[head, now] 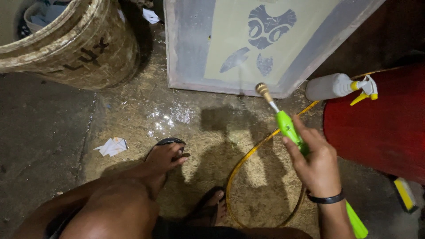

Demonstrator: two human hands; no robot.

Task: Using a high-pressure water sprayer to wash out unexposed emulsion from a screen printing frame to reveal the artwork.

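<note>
On wet floor: right hand [315, 163] gripping green spray wand [287, 126], aimed at framed screen [248, 44]; left hand unseen.

We see the right hand [315, 164] gripping a green spray wand [287, 127], its brass nozzle [264, 91] aimed at a framed screen [248, 44] leaning on the wet floor [177, 116]. A spray bottle [338, 86] lies on a red drum [380, 124] at right.
</note>
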